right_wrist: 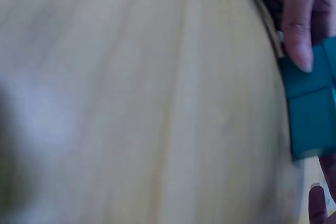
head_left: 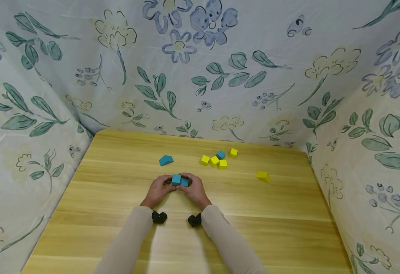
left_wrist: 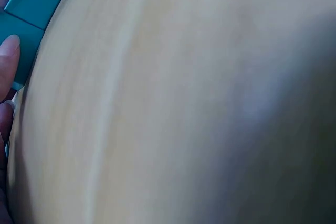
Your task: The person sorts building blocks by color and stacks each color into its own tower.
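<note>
Near the middle of the table, two blue blocks lie side by side between the hands: a blue cube (head_left: 176, 179) on the left and a second blue block (head_left: 184, 182) against its right side. My left hand (head_left: 158, 191) holds the left cube, its thumb (left_wrist: 8, 59) on the near face in the left wrist view. The right hand (head_left: 196, 189) grips the right block, with its thumb (right_wrist: 298, 38) pressed on the near face in the right wrist view. The fingertips behind the blocks are partly hidden.
Beyond the hands lies a blue half-round block (head_left: 166, 160). Several yellow cubes (head_left: 214, 161) sit around another blue block (head_left: 221, 154) at the back. A yellow wedge-shaped block (head_left: 263, 176) is farther right. Flowered cloth (head_left: 200, 87) encloses the wooden table (head_left: 272, 224).
</note>
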`<state>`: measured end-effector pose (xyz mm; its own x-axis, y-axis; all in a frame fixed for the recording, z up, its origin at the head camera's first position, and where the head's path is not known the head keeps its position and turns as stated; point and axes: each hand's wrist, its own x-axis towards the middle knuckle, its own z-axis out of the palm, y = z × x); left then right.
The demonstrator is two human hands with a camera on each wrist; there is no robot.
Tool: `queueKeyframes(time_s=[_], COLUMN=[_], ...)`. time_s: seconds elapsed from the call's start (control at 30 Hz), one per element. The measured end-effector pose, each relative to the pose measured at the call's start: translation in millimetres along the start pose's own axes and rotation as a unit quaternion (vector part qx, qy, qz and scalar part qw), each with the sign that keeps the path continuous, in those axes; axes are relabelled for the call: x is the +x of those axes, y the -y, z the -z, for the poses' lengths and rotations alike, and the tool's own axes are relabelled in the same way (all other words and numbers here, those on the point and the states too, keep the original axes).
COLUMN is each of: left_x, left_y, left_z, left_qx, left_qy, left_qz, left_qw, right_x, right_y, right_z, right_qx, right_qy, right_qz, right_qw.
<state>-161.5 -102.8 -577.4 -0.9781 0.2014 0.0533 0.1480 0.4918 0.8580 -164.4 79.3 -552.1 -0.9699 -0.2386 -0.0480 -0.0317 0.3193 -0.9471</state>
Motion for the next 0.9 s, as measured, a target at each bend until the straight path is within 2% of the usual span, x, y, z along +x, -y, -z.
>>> queueKeyframes(time_s=[0.1, 0.23, 0.37, 0.47, 0.6, 0.73, 0.9], left_x=[-0.3, -1.4, -2.2, -2.4, -2.5, -2.5, -2.9], left_y=[-0.5, -2.2, -4.4, -5.0, -3.2, 0.0, 1.4], left_z=[-0.4, -0.3, 0.3, 0.2, -0.3, -0.8, -1.9], left_qx=[-0.007, -0.014, -0.012, -0.015, -0.015, -0.005, -0.005], left_qy=[0.0, 0.001, 0.007, 0.011, 0.011, 0.007, 0.002], left_qz=[0.0, 0.002, 0.016, 0.02, 0.015, 0.007, -0.004], left_qw=[1.0, 0.9999, 0.9998, 0.9996, 0.9997, 0.9999, 1.0], right_x=[-4, -15, -20, -17, -9, 3, 20], right_y=[0, 6, -1, -8, -14, -21, -30], right_z=[6, 27, 53, 74, 98, 116, 132], right_qx=[0.006, 0.022, 0.017, -0.008, -0.024, -0.038, -0.057], right_qy=[-0.006, -0.018, -0.061, -0.137, -0.227, -0.265, -0.281], right_qz=[-0.001, -0.008, 0.004, 0.015, 0.008, -0.005, -0.037], right_qw=[1.0, 1.0, 0.998, 0.99, 0.973, 0.963, 0.957])
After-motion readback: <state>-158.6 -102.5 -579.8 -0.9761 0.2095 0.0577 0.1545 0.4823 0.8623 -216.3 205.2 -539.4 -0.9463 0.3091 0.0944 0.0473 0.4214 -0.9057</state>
